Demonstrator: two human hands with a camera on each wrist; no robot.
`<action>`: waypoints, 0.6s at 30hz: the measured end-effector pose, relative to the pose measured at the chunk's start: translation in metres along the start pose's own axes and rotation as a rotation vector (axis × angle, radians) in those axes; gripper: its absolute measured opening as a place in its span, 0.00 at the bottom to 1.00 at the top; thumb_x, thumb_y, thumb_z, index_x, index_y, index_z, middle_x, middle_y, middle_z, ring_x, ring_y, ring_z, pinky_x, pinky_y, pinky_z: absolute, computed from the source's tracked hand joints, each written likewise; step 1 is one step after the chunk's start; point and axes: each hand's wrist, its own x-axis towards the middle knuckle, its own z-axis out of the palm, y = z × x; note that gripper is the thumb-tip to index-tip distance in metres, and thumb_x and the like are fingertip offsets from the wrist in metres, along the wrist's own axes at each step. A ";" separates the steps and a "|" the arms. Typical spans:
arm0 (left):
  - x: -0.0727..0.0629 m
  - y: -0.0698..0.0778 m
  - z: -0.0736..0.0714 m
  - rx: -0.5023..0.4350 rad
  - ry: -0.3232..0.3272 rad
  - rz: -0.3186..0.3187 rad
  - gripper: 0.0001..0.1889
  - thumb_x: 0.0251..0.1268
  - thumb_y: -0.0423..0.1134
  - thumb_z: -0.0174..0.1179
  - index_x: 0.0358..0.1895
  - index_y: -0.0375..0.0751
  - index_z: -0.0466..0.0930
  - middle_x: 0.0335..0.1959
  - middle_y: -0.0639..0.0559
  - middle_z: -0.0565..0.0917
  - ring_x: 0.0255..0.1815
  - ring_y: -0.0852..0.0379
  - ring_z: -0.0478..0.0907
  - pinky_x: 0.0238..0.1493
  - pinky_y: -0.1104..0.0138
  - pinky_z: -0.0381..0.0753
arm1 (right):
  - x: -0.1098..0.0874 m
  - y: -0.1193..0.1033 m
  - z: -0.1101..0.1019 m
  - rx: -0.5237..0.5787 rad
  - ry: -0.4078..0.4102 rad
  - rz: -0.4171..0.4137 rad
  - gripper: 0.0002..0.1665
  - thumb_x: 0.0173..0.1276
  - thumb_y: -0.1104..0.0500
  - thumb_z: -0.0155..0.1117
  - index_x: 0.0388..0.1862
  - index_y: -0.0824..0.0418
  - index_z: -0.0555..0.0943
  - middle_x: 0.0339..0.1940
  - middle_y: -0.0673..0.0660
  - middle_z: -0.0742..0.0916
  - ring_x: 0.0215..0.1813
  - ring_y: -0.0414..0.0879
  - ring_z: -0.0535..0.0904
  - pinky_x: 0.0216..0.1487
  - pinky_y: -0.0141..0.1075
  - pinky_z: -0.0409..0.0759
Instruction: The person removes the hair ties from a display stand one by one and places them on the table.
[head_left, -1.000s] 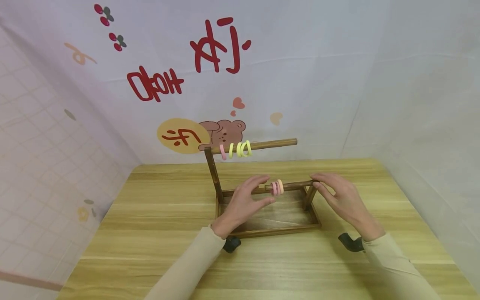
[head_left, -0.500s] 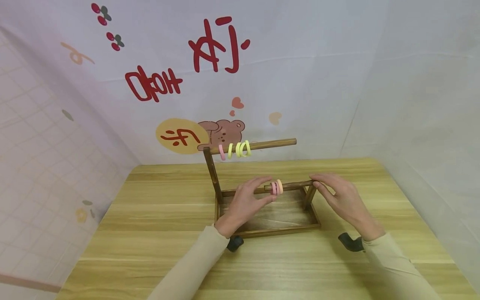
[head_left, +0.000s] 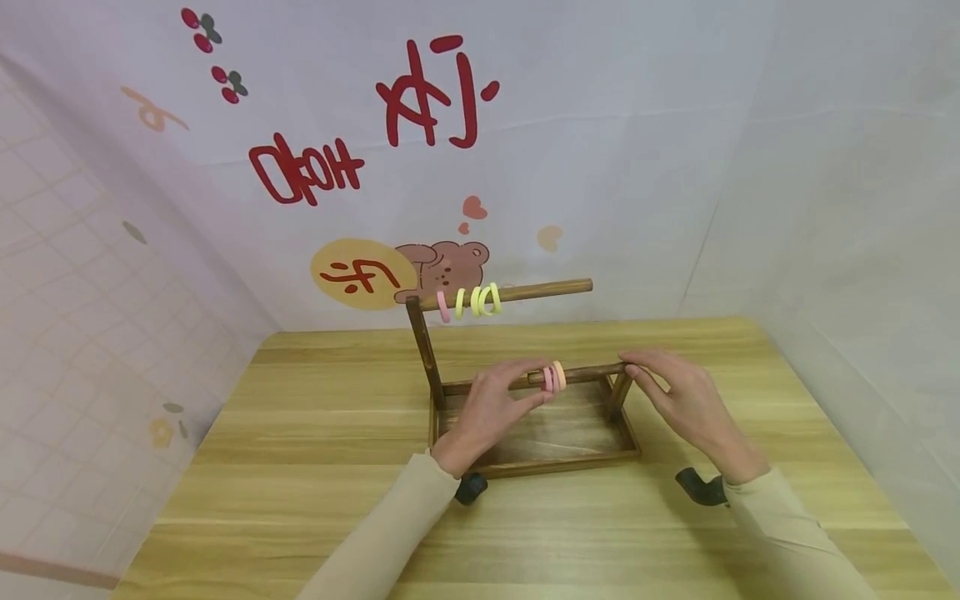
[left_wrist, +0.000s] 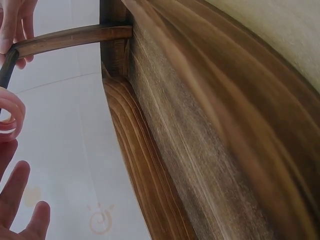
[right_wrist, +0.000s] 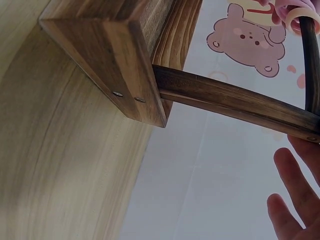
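Both hands are busy at a wooden stand (head_left: 423,342) in the middle of the head view. At center, the left hand (head_left: 487,408) appears to pinch the pink rings (head_left: 556,380) between thumb and forefinger, near the free end of the lower bar (head_left: 592,372). An orange ring (head_left: 562,375) sits around that bar too, just to the right of the pink ones. Right of center, the right hand (head_left: 686,404) holds the corner where the bar meets its short post (head_left: 620,393), seemingly to keep the stand steady on the tabletop (head_left: 322,417).

On the upper bar (head_left: 551,289), above center, hang one pink ring (head_left: 443,307) and, to its right, several yellow rings (head_left: 475,302), well apart from both hands; that row looks settled. The lower bar looks like the unfinished part: its rings are bunched close to the free end, around the bar and not yet past its tip. Whether they are being slid on or drawn off, these pictures do not settle, so how many moves remain cannot be told. No loose ring shows elsewhere in view.
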 end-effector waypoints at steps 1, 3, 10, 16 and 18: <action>0.000 0.000 0.000 -0.001 0.003 0.004 0.24 0.64 0.42 0.74 0.63 0.45 0.84 0.62 0.51 0.85 0.65 0.51 0.80 0.68 0.57 0.77 | 0.000 0.000 0.000 0.003 0.000 -0.001 0.22 0.62 0.72 0.73 0.55 0.61 0.87 0.49 0.56 0.91 0.51 0.55 0.87 0.56 0.33 0.80; 0.000 0.000 -0.001 -0.005 0.006 0.009 0.23 0.65 0.42 0.73 0.63 0.45 0.84 0.62 0.51 0.85 0.65 0.51 0.80 0.67 0.57 0.77 | 0.000 0.001 0.001 0.009 0.000 0.000 0.22 0.63 0.72 0.73 0.55 0.62 0.87 0.49 0.57 0.91 0.52 0.55 0.87 0.60 0.25 0.76; 0.001 0.002 -0.001 -0.010 0.011 0.027 0.22 0.67 0.42 0.71 0.63 0.45 0.84 0.61 0.50 0.85 0.64 0.51 0.80 0.67 0.54 0.78 | 0.000 0.002 0.001 0.010 -0.002 0.005 0.21 0.63 0.73 0.72 0.55 0.62 0.87 0.50 0.58 0.91 0.53 0.56 0.87 0.63 0.16 0.66; -0.001 -0.001 0.001 -0.010 0.028 0.032 0.21 0.67 0.40 0.72 0.62 0.44 0.85 0.61 0.50 0.86 0.64 0.51 0.81 0.67 0.53 0.77 | 0.000 0.001 0.002 0.017 0.000 -0.001 0.22 0.62 0.73 0.73 0.55 0.62 0.87 0.50 0.57 0.91 0.52 0.57 0.87 0.63 0.15 0.65; -0.001 -0.001 0.000 -0.016 0.027 0.024 0.21 0.68 0.40 0.72 0.63 0.45 0.84 0.61 0.50 0.86 0.65 0.51 0.80 0.68 0.53 0.76 | -0.001 0.001 0.002 0.019 0.000 -0.001 0.22 0.62 0.74 0.73 0.55 0.62 0.87 0.50 0.57 0.91 0.52 0.56 0.87 0.63 0.15 0.64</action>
